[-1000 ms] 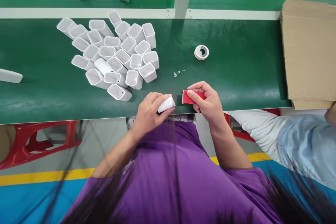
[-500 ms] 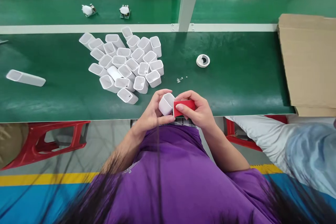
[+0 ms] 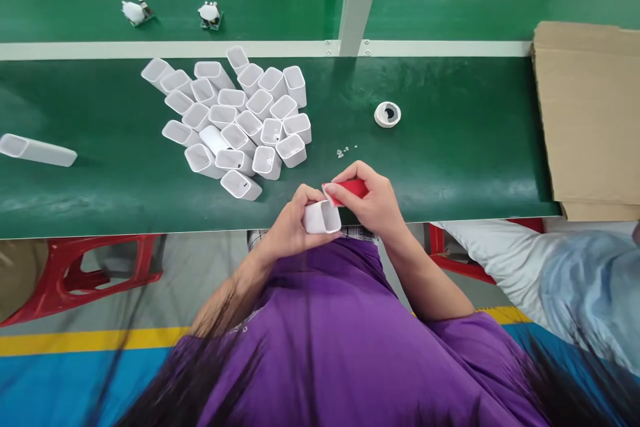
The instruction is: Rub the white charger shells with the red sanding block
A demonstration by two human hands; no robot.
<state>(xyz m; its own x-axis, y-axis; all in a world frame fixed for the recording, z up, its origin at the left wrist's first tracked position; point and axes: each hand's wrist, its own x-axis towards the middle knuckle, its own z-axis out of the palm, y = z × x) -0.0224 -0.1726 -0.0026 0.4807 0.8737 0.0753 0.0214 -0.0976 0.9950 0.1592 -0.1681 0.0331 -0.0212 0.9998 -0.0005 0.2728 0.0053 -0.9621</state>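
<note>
My left hand (image 3: pixel 296 227) is closed around a white, open-ended rectangular plastic housing (image 3: pixel 316 219), its opening turned toward the right. In my right hand (image 3: pixel 376 200) is a flat red block with a pale edge (image 3: pixel 354 191), pinched between thumb and fingers. The block's left end is at the upper rim of the housing; whether they touch I cannot tell. Left of my hands, several similar white housings (image 3: pixel 235 101) stand grouped on the green table (image 3: pixel 450 167).
Small white bits (image 3: pixel 341 153) and a white ring (image 3: pixel 387 115) lie beyond my right hand. Cardboard (image 3: pixel 590 127) covers the table's right end. A lone housing (image 3: pixel 39 151) lies far left. Two small circuit boards (image 3: pixel 211 16) sit behind the rail. A seated person (image 3: pixel 575 287) is at right.
The housing in my left hand has tipped so its opening faces right and has come slightly lower. My right hand has raised the red block to the housing's upper rim.
</note>
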